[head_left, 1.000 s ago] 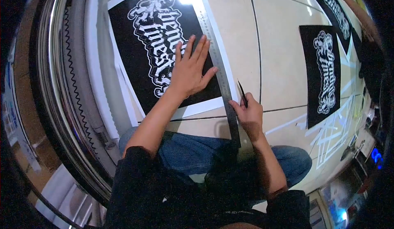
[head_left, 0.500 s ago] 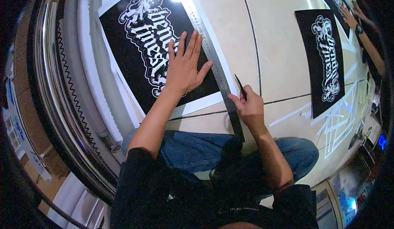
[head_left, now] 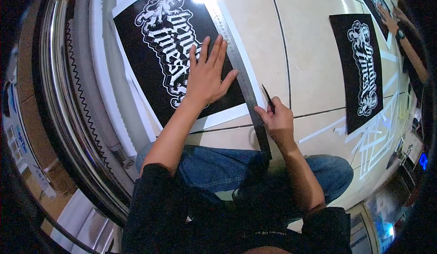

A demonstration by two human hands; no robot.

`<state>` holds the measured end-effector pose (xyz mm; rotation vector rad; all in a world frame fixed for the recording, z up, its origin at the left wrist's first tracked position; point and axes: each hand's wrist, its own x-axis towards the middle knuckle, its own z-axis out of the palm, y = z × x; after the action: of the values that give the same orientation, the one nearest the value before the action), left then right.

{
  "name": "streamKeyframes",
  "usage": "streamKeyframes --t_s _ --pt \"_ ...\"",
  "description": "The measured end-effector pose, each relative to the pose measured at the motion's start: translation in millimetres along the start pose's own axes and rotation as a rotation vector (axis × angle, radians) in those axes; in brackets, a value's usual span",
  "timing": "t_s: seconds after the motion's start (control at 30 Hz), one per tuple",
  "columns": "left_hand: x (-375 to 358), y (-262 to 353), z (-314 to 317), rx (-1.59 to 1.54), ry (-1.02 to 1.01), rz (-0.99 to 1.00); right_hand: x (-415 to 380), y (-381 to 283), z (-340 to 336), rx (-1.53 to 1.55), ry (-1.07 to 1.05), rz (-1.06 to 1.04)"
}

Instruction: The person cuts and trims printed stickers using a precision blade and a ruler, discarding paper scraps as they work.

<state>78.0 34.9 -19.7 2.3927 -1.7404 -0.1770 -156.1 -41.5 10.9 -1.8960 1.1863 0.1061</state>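
My left hand (head_left: pixel 207 79) lies flat, fingers spread, on a black printed sheet (head_left: pixel 132 31) with white lion artwork and lettering and a white border. Its thumb tip reaches the metal ruler (head_left: pixel 236 63), which lies along the sheet's right side. The ruler's near end extends past the sheet toward my knee. My right hand (head_left: pixel 278 120) is closed around a slim dark cutter knife (head_left: pixel 269 100), its tip pointing up and away from me. The right thumb rests at the ruler's edge. The knife tip is just right of the sheet's white border.
A second black print (head_left: pixel 363 72) lies on the tiled floor (head_left: pixel 314 63) to the right, beside several white offcut strips (head_left: pixel 364 140). At the upper right, another person's hand (head_left: pixel 388 21) rests on a further print. A long machine with metal rollers (head_left: pixel 57 49) runs along my left.
The view has shifted slightly, so everything appears a little lower and to the right. Both hands, the ruler and the knife keep nearly the same places relative to the sheet.
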Motion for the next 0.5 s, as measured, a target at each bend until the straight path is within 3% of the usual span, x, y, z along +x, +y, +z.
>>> streamKeyframes --t_s 0.5 --pt "-5.0 -0.8 3.1 -0.064 0.032 -0.020 -1.8 -6.0 2.3 -0.066 0.047 0.013"
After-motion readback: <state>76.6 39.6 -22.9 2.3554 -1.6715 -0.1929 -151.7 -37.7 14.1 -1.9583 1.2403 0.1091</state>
